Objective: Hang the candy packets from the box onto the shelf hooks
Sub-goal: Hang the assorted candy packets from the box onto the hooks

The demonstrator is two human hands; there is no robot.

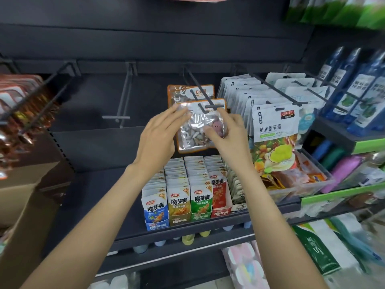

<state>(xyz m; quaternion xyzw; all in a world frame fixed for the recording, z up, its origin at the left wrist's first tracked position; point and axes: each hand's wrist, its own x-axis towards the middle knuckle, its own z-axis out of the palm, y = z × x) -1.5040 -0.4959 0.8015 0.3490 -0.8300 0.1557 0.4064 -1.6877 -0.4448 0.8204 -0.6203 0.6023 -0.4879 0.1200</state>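
A candy packet (195, 130) with an orange border and a clear front is at the front tip of a black shelf hook (201, 91); its top edge lies at the hook's end bar. My right hand (229, 136) pinches the packet's right side, thumb across the front. My left hand (160, 136) has straight fingers touching the packet's upper left corner. A second packet of the same kind (183, 92) hangs farther back on the same hook. The brown cardboard box (23, 207) stands at the lower left; its contents are hidden.
An empty hook (124, 99) juts out left of my hands. White candy packets (268, 130) fill the hooks to the right. Small snack packs (183, 197) stand on the shelf below. Orange packets (18, 97) hang at far left, blue bottles (358, 90) at far right.
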